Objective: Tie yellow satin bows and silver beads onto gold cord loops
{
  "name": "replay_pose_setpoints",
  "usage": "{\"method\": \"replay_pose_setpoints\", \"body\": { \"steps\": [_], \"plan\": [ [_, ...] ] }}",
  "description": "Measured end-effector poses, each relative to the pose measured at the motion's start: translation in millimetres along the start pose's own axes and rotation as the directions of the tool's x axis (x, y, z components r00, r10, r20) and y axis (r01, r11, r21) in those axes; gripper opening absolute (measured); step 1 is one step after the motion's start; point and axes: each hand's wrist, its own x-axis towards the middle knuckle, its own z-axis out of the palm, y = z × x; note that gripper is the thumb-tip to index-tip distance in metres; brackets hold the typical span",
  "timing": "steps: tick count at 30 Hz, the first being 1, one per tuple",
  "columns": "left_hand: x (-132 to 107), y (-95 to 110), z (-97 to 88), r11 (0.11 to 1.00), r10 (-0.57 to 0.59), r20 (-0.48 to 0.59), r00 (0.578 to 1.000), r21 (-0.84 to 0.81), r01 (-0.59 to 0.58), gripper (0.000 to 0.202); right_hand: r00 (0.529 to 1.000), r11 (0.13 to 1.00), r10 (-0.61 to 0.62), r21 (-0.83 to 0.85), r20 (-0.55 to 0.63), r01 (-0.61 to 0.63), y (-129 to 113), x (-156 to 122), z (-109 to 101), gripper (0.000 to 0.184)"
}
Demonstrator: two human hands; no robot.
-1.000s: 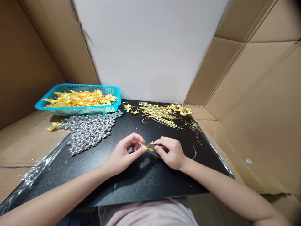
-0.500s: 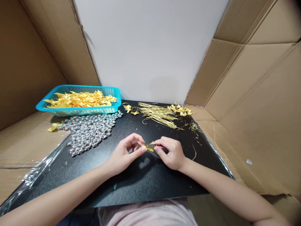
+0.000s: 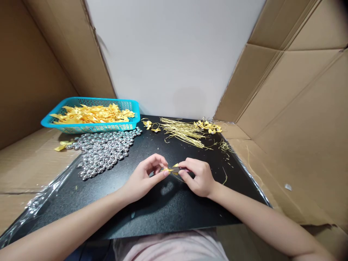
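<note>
My left hand (image 3: 148, 175) pinches a small yellow ribbon bow (image 3: 166, 170) between thumb and fingertips, above the near half of the black table. In my right hand (image 3: 199, 177), closed beside it, is a small dark pair of snips (image 3: 176, 169), its blades pointing left and lying against the bow. Most of the handle is hidden by the fingers. A thin gold cord hangs in a curve below the bow. Whether the blades are apart or together is too small to tell.
A blue basket (image 3: 92, 127) of yellow ribbon bows stands back left, with silver beads (image 3: 104, 154) spread before it. Gold cords (image 3: 183, 133) lie at the back, finished-looking bows (image 3: 208, 127) and cord scraps (image 3: 224, 145) to their right. Cardboard walls (image 3: 304, 108) flank the black table (image 3: 122, 217).
The snips have shifted slightly left across the bow, covering more of it. Both hands stay almost in place.
</note>
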Motion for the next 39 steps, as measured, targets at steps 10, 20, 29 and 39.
{"method": "replay_pose_setpoints", "body": {
  "steps": [10, 20, 29, 39],
  "plan": [
    [-0.3, 1.5, 0.3, 0.999, -0.009, 0.032, 0.999, -0.052, 0.011, 0.025, 1.0, 1.0, -0.005, -0.001, -0.002, 0.005, -0.4, -0.2, 0.3, 0.024],
    [-0.1, 1.6, 0.4, 1.0, -0.007, 0.029, 1.0, -0.026, 0.008, 0.024, 0.997, 0.993, -0.068, -0.1, -0.045, 0.063, 3.5, -1.2, 2.4, 0.023],
    [0.4, 1.5, -0.4, 1.0, -0.005, 0.038, 0.999, 0.024, 0.004, 0.025, 0.999, 0.997, -0.042, -0.065, -0.004, 0.042, 1.7, 0.6, 0.7, 0.024],
    [0.1, 2.5, 0.5, 0.998, 0.021, 0.045, 0.999, 0.052, -0.024, 0.021, 0.999, 0.997, -0.051, -0.053, 0.0, 0.051, 0.4, -0.1, 0.4, 0.023]
  ]
}}
